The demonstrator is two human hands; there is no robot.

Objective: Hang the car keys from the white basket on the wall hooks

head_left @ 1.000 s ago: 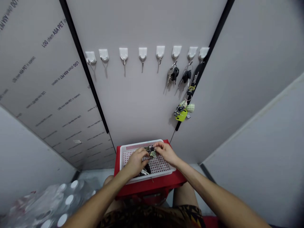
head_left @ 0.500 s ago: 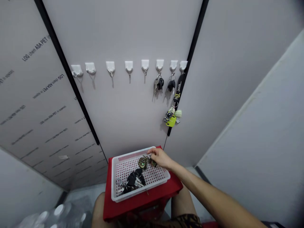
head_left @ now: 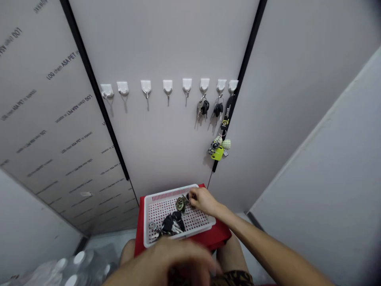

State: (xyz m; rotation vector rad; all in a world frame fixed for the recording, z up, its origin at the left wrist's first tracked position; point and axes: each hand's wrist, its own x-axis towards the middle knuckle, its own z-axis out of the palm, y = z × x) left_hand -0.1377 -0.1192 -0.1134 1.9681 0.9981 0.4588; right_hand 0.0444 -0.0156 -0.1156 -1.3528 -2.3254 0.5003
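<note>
My right hand (head_left: 204, 200) reaches into the right side of a white plastic basket (head_left: 171, 194). Its fingers are curled and pinched on a bunch of keys, mostly hidden by the hand; a round gold-green keychain (head_left: 180, 204) lies just left of the fingertips. Lower in the same basket rests a heap of black-headed keys (head_left: 171, 224), with a metal ring (head_left: 152, 225) at its left. Low in the view, in front of the basket's near edge, my left hand (head_left: 178, 258) is smeared by motion, so its grip is unclear.
Under the basket is a red-covered stool (head_left: 220, 235). White hooks (head_left: 167, 85) line the wall ahead. Two key bunches (head_left: 203, 107) (head_left: 218, 109) and a black strap (head_left: 228, 113) with a yellow-green tag (head_left: 217, 153) hang at the right. Capped bottles (head_left: 79, 258) stand lower left.
My left hand has come into view from below, in front of the basket. My right hand stays at the keys in the basket, its fingers more curled. The whole view has shifted slightly.
</note>
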